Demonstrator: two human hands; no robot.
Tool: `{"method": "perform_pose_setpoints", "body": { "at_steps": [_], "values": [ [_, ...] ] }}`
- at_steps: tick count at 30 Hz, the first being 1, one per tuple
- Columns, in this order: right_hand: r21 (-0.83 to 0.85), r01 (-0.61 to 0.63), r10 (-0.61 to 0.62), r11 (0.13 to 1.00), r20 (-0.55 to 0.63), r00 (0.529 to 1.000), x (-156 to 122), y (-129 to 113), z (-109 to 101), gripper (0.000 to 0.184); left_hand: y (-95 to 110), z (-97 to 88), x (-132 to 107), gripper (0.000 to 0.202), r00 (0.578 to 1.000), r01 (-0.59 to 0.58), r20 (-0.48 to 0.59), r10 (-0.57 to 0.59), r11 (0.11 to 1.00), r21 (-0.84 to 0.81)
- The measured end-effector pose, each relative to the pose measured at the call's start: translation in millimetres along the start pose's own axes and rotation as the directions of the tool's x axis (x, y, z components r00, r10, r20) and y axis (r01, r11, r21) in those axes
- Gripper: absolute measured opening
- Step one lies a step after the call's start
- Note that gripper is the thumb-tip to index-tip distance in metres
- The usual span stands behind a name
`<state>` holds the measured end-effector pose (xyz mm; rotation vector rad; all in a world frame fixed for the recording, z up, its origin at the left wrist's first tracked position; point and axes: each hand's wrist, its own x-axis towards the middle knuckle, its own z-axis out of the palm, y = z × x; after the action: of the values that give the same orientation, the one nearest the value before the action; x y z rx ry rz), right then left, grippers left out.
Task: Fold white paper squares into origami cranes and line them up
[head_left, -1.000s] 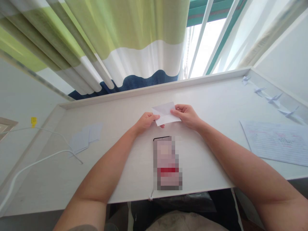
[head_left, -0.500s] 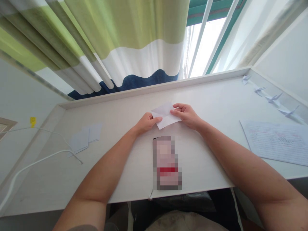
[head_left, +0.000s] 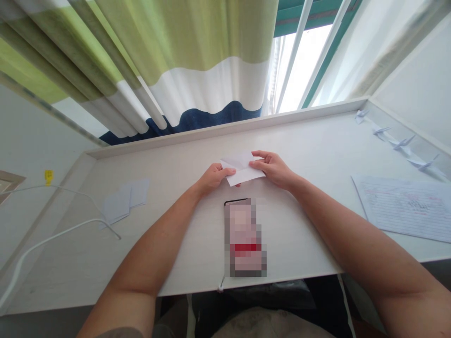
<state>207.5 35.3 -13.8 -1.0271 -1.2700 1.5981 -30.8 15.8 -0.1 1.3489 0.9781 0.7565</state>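
Observation:
A small folded sheet of white paper (head_left: 241, 168) is held just above the white desk (head_left: 183, 216) at its middle. My left hand (head_left: 212, 179) pinches the paper's left edge with fingers closed. Its right side is gripped between thumb and fingers of my right hand (head_left: 273, 169). A phone (head_left: 244, 237) lies flat on the desk just in front of both hands, its screen blurred.
Several small white paper squares (head_left: 125, 204) lie at the left. A white cable (head_left: 52, 237) runs across the desk's left side. A lined written sheet (head_left: 405, 206) lies at the right, with several folded paper cranes (head_left: 401, 143) along the far right rim. A striped curtain (head_left: 158, 61) hangs behind.
The paper has been folded lower and flatter between my hands. Both hands have stayed at nearly the same place, with the left thumb shifting slightly along the paper's edge.

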Motion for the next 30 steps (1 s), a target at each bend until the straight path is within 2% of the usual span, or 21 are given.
{"method": "perform_pose_setpoints", "body": {
  "at_steps": [4,6,10,14,19,30],
  "values": [
    [0.009,0.058,-0.059,0.998,0.119,0.991,-0.7,-3.0,-2.6,0.042,-5.4,5.0,3.5,0.044,0.985,-0.027,-0.171,0.018,0.999,-0.047],
    [0.001,0.070,-0.070,0.998,0.119,0.990,-1.2,-3.3,-2.9,0.039,-7.0,6.7,4.6,0.048,0.976,-0.020,-0.218,0.006,0.998,-0.063],
    [0.003,0.066,-0.066,0.998,0.062,0.996,-1.7,-1.4,-2.0,0.032,-4.9,5.5,4.4,0.046,0.981,0.038,-0.186,-0.047,0.998,-0.051],
    [-0.024,0.036,-0.035,0.999,0.067,0.997,-1.6,-0.8,-1.9,0.026,-2.2,3.8,3.0,0.044,0.984,0.016,-0.176,-0.026,0.998,-0.055],
    [-0.021,0.064,-0.062,0.998,0.066,0.996,-1.3,-0.9,-1.6,0.027,-4.3,2.7,3.2,0.043,0.981,0.030,-0.193,-0.035,0.999,-0.031],
    [0.008,0.093,-0.093,0.996,0.059,0.994,-1.2,0.1,-0.6,0.026,-3.5,-0.5,2.9,0.038,0.982,0.049,-0.176,-0.069,0.992,-0.118]
  ]
}}
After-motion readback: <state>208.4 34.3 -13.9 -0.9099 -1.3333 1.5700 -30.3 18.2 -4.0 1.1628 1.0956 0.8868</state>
